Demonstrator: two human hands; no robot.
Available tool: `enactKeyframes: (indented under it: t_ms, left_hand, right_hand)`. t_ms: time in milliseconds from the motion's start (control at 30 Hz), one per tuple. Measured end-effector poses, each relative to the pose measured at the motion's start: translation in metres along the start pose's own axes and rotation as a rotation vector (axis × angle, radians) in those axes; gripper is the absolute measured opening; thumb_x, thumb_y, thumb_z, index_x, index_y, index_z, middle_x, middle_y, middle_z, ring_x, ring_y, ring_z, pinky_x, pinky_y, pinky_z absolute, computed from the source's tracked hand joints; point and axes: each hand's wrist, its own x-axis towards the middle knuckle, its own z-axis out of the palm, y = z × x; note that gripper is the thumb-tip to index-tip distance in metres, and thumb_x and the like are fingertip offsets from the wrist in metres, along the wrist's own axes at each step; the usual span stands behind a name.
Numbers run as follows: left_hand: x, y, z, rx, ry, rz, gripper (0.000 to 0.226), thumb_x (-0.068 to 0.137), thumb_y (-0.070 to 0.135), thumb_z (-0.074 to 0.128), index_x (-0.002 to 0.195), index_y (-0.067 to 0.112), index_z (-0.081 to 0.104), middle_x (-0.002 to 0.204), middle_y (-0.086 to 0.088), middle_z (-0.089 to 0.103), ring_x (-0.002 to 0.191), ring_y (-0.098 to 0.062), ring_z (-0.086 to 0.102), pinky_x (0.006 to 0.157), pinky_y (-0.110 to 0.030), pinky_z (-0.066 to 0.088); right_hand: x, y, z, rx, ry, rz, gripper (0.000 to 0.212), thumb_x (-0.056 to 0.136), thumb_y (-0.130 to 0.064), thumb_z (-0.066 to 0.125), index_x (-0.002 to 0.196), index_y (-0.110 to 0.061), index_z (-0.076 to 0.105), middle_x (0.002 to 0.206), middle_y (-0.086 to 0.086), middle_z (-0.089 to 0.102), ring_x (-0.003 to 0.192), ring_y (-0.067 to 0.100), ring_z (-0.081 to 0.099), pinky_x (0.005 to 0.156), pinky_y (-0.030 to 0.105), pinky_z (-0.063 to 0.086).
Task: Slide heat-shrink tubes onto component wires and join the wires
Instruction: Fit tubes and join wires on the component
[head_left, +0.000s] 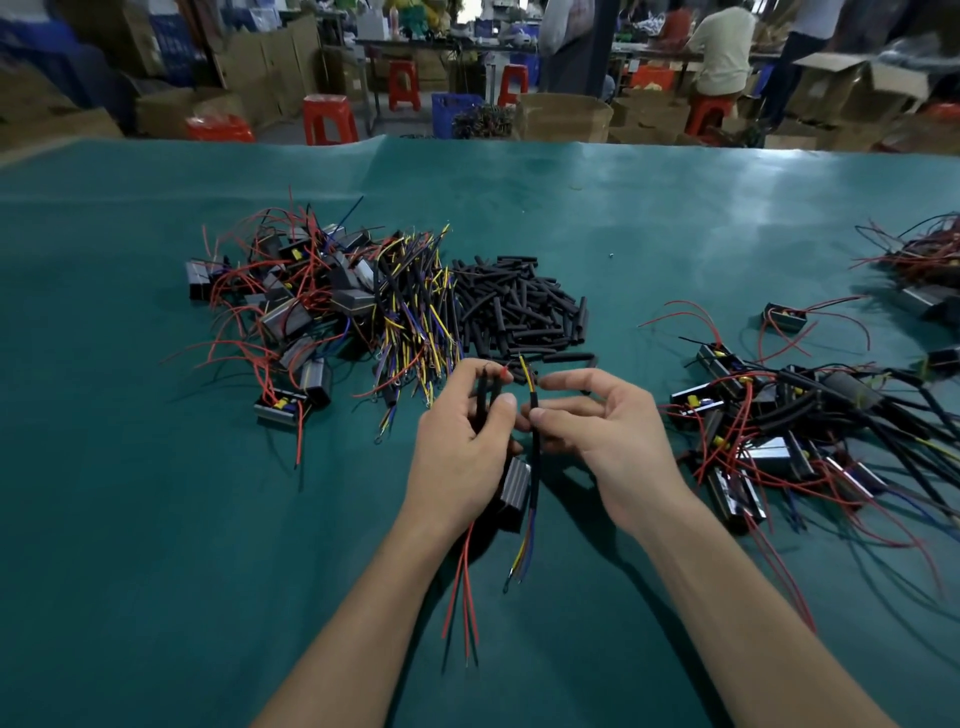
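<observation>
Both hands meet just below centre of the green table mat (156, 519). The left hand (460, 441) curls round a ribbed grey component (513, 488) tucked under its palm, thumb pressing two thin black heat-shrink tubes (488, 389) upright against the fingers; red wire tips peek from their tops. Red wires (464, 587) trail from that grip toward six o'clock. The right hand (602, 426) pinches a black-sleeved wire bundle (534, 457) between thumb and a finger, the remaining fingers loosely spread; which finger meets the thumb I cannot tell. The bundle's yellow strand pokes up at twelve, and its yellow and blue tails hang toward six. The two hands' thumbs almost touch.

At twelve o'clock from the hands, close by, lies the heap of loose black heat-shrink tubing (519, 306). At eleven, a sheaf of yellow-and-blue leads (415, 312), and at ten, a pile of grey components with red wires (280, 306). At three o'clock sits a tangle of sleeved assemblies (795, 426); another cluster (924, 265) lies at two, near the table's edge. Red stools (330, 119) stand beyond the table.
</observation>
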Motion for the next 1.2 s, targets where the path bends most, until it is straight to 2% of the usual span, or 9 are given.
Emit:
enactKeyframes:
  t_ms: [167,267,400,567,633,767,933,1100,1200]
  left_hand:
    - [0.0,0.0,-0.001,0.043,-0.047,0.013,0.02,0.097,0.013,0.057,0.102,0.033,0.06,0.084,0.0,0.069,0.071,-0.027,0.069,0.067,-0.035,0.059]
    - [-0.001,0.0,-0.002,0.006,-0.079,0.009,0.02,0.098,0.008,0.057,0.104,0.027,0.062,0.084,0.006,0.071,0.072,-0.017,0.071,0.068,-0.032,0.06]
    - [-0.001,0.002,-0.001,-0.004,-0.097,-0.01,0.023,0.097,0.002,0.059,0.106,0.022,0.067,0.096,0.006,0.073,0.084,-0.019,0.07,0.082,-0.039,0.061]
    - [-0.001,0.001,-0.001,0.005,-0.121,0.003,0.025,0.094,0.001,0.062,0.105,0.022,0.069,0.097,0.01,0.074,0.083,-0.008,0.069,0.084,-0.029,0.057]
    - [-0.001,0.001,0.001,0.012,-0.134,0.009,0.026,0.094,0.001,0.063,0.104,0.023,0.07,0.095,0.012,0.074,0.079,-0.004,0.066,0.082,-0.026,0.055]
    - [0.0,0.003,0.0,-0.006,-0.211,0.025,0.022,0.095,-0.001,0.06,0.099,0.018,0.069,0.093,0.009,0.073,0.087,-0.007,0.067,0.086,-0.025,0.053]
    - [-0.001,0.006,0.0,-0.049,-0.266,0.029,0.018,0.094,-0.006,0.057,0.096,0.011,0.063,0.084,0.003,0.067,0.08,-0.012,0.062,0.081,-0.028,0.053]
    - [-0.003,0.01,-0.001,-0.106,-0.267,-0.027,0.022,0.094,-0.008,0.054,0.1,0.013,0.056,0.07,0.003,0.067,0.065,-0.009,0.062,0.065,-0.019,0.05]
    - [-0.003,0.01,-0.002,-0.061,-0.237,-0.045,0.025,0.094,-0.002,0.056,0.099,0.022,0.054,0.069,-0.001,0.069,0.067,-0.013,0.063,0.07,-0.031,0.054]
  right_hand:
    - [-0.001,0.0,0.0,0.005,0.011,0.001,0.033,0.078,0.005,0.082,0.105,-0.008,0.07,0.079,0.01,0.078,0.072,0.02,0.075,0.062,0.025,0.058]
    - [-0.001,0.002,0.002,-0.011,0.0,-0.009,0.036,0.077,0.006,0.082,0.107,-0.007,0.07,0.07,0.007,0.072,0.062,0.017,0.069,0.063,0.027,0.059]
    - [-0.001,0.001,0.001,-0.004,-0.05,-0.027,0.042,0.077,0.013,0.077,0.113,-0.008,0.07,0.069,0.008,0.069,0.061,0.015,0.068,0.06,0.024,0.056]
    - [0.001,-0.004,-0.003,0.073,-0.109,0.025,0.039,0.082,0.016,0.06,0.111,-0.007,0.07,0.074,0.013,0.066,0.061,0.019,0.065,0.059,0.027,0.057]
    - [0.003,-0.007,-0.005,0.066,-0.122,0.049,0.038,0.084,0.014,0.054,0.111,-0.008,0.071,0.08,0.009,0.067,0.056,0.019,0.061,0.05,0.027,0.052]
    - [0.005,-0.004,-0.005,-0.064,-0.197,0.008,0.049,0.085,0.013,0.051,0.113,-0.021,0.075,0.09,0.001,0.071,0.049,0.01,0.05,0.039,0.022,0.032]
    - [0.008,-0.004,-0.011,-0.039,-0.216,-0.016,0.034,0.076,0.002,0.065,0.104,-0.016,0.073,0.084,0.004,0.073,0.053,0.009,0.057,0.042,0.019,0.034]
    - [0.008,-0.002,-0.014,-0.074,-0.161,-0.064,0.024,0.077,-0.012,0.082,0.095,-0.012,0.066,0.073,0.006,0.071,0.057,0.02,0.065,0.048,0.023,0.042]
    - [0.008,-0.002,-0.017,-0.085,-0.114,-0.089,0.019,0.083,-0.006,0.082,0.09,-0.01,0.066,0.067,0.009,0.07,0.059,0.023,0.069,0.052,0.025,0.046]
